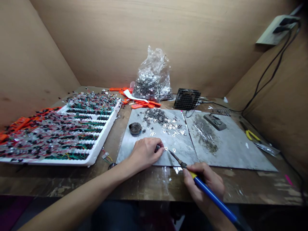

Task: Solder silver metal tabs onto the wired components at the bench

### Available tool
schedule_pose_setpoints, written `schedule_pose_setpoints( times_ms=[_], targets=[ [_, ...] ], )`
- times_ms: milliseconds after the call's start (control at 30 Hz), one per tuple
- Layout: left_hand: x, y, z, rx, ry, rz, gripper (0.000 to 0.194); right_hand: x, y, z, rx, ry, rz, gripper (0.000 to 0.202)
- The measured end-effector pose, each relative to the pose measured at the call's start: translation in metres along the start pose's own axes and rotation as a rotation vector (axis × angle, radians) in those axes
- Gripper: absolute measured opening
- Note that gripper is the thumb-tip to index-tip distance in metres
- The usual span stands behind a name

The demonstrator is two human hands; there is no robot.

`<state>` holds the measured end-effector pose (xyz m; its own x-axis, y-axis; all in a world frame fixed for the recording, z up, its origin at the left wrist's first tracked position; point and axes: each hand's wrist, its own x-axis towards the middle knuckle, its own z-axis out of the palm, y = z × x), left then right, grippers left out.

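Observation:
My right hand [204, 181] is closed around a soldering iron [204, 187] with a blue and yellow handle. Its dark tip points left, just above the grey metal sheet [127, 146]. My left hand [146, 150] rests on that sheet, fingers pinched by a small dark part [157, 148] that they mostly cover. Right at those fingertips lies a small silver tab [166, 149]; another tab [174, 150] sits close to the iron's tip. Farther back is a heap of small dark and silver parts [156, 116], with a dark rounded lump [135, 128] to its left.
A white foam tray [101, 144] full of wired parts stands at left. Behind are a clear plastic bag [152, 75] of parts, orange pieces [141, 105] and a small black fan [187, 98]. On the right lie an iron stand [216, 122], yellow-handled pliers [252, 134] and cords.

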<state>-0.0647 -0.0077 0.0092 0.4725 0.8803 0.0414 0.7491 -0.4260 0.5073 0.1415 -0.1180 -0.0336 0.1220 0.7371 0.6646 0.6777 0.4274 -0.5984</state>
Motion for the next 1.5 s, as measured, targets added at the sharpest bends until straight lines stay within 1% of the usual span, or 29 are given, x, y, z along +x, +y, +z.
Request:
schedule_pose_setpoints(
  times_ms=[133, 333, 467, 567, 733, 800, 1000, 1200, 1500],
  targets=[
    [-0.001, 0.001, -0.001, -0.021, 0.005, 0.014, 0.016, -0.001, -0.002, 0.001, -0.006, 0.015, 0.021, 0.009],
    [-0.002, 0.001, -0.002, -0.036, -0.006, -0.005, 0.017, -0.003, 0.001, -0.002, -0.042, 0.135, 0.030, 0.010],
    [-0.002, 0.001, -0.002, -0.012, -0.018, -0.012, 0.018, -0.001, 0.001, -0.002, -0.050, 0.146, 0.040, 0.011],
    [-0.002, 0.004, -0.003, 0.018, -0.031, -0.030, 0.018, -0.001, 0.001, -0.001, -0.047, 0.125, 0.037, 0.011],
    [0.000, 0.012, -0.005, 0.085, -0.046, -0.119, 0.019, -0.003, 0.003, 0.002, -0.041, 0.079, 0.015, 0.010],
    [0.000, 0.014, -0.004, 0.101, -0.044, -0.132, 0.020, -0.004, 0.004, 0.003, -0.055, 0.063, 0.011, 0.010],
    [-0.001, 0.012, -0.002, 0.099, -0.029, -0.094, 0.021, -0.002, 0.002, 0.002, -0.049, 0.032, 0.011, 0.010],
    [0.000, 0.015, -0.003, 0.121, -0.049, -0.114, 0.020, -0.001, 0.003, 0.003, -0.018, -0.018, 0.015, 0.009],
    [0.000, 0.014, -0.001, 0.128, -0.037, -0.093, 0.020, 0.000, 0.004, 0.003, 0.013, -0.069, 0.009, 0.010]
  ],
)
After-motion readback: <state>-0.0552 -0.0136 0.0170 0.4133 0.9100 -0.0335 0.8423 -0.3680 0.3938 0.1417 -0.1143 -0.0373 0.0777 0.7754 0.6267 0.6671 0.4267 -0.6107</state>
